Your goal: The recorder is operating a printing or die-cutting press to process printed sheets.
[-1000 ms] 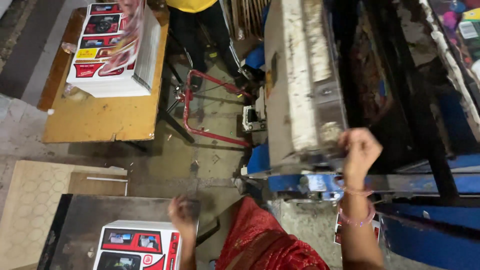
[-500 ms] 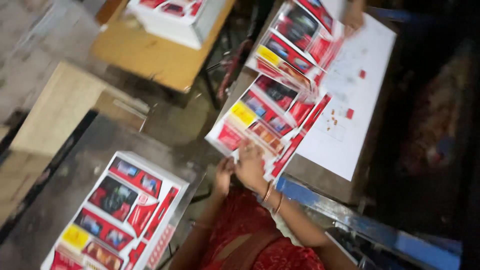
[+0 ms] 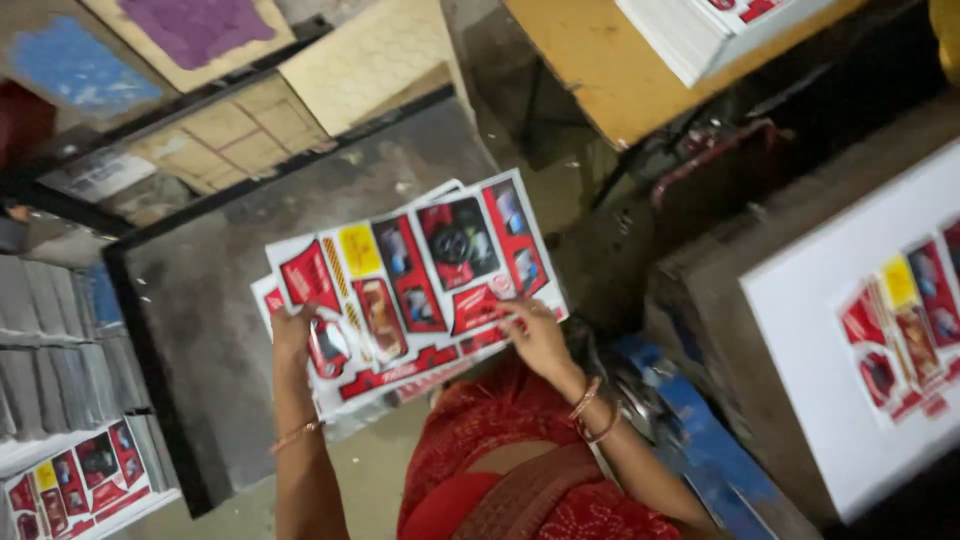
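Near the middle of the frame, the left hand [image 3: 296,335] and right hand [image 3: 538,338] pinch opposite edges of the printed sheets [image 3: 410,285] above the dark table [image 3: 215,300]; the fanned sheets could slip apart.

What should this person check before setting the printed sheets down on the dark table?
1. Both hands on the sheets: ok. The left hand holds the left edge of the printed sheets; the right hand holds the lower right edge.
2. Sheets aligned: not ok. A lower sheet sticks out at the left and bottom.
3. Dark table has bare room: ok, bare surface shows left of the sheets.
4. Sheets flat, not bent: ok.
5. Number of sheets held: cannot tell.
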